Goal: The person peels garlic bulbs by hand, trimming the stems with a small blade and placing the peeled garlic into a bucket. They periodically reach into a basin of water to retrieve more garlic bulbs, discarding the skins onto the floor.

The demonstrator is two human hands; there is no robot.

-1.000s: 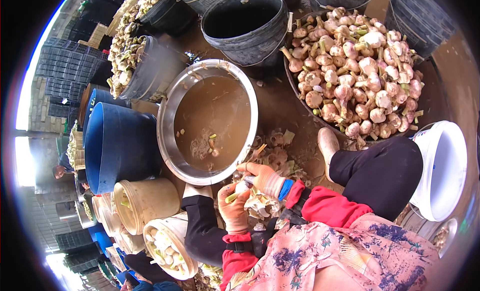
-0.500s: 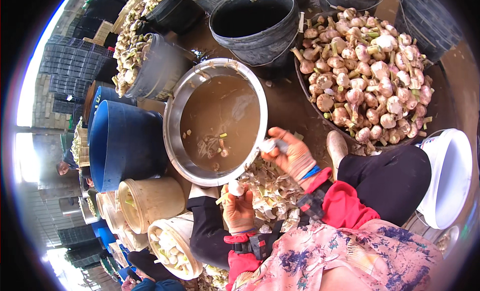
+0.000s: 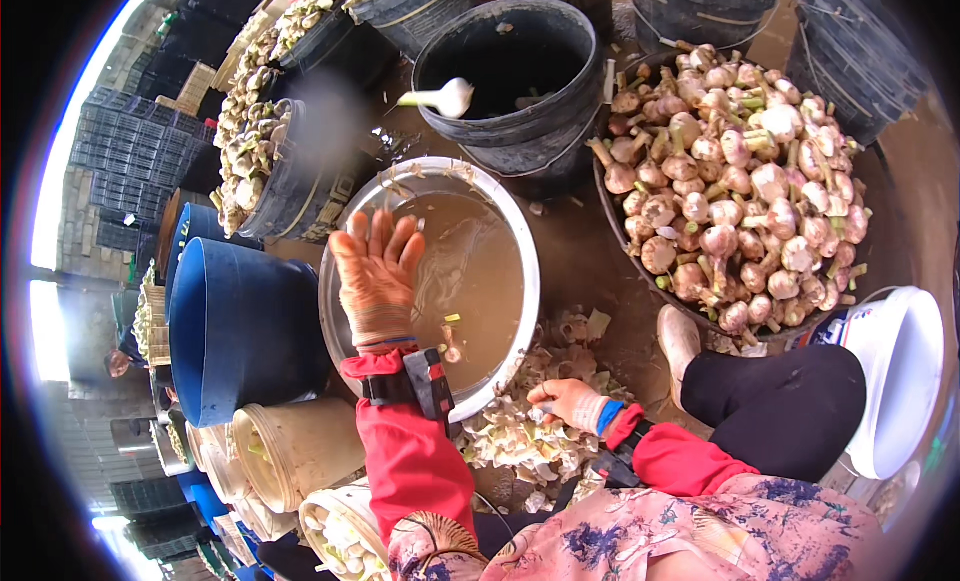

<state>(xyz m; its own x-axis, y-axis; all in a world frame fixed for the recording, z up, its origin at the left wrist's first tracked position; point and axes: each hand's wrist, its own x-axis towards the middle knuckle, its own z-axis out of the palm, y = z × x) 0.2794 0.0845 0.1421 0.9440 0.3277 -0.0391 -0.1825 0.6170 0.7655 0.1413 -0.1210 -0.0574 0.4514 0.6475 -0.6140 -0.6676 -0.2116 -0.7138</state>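
My left hand (image 3: 378, 281) is stretched out over the metal basin (image 3: 532, 271), palm up, fingers spread, holding nothing. Beyond its fingertips a peeled white garlic bulb (image 3: 452, 98) with a green stem hangs in mid-air at the near left rim of a black bucket (image 3: 505, 146). Low over a heap of garlic skins (image 3: 520, 436), my right hand (image 3: 568, 403) has its fingers closed; a small pale bit shows at the fingertips, too little to name. Brown water (image 3: 470, 231) with stem scraps fills the basin. Unpeeled garlic bulbs (image 3: 735, 196) are piled in a wide tub to the right.
A blue barrel (image 3: 245, 331) and cream buckets (image 3: 300, 451) line the left side. Peeled garlic sits in a pail (image 3: 345, 536) by my left arm. A white bucket (image 3: 905, 381) stands beside my right knee. More black buckets (image 3: 320, 171) are at the back.
My left hand has swung forward from below the basin and let go of the peeled garlic bulb, now airborne. My right hand has dropped lower, toward the skins.
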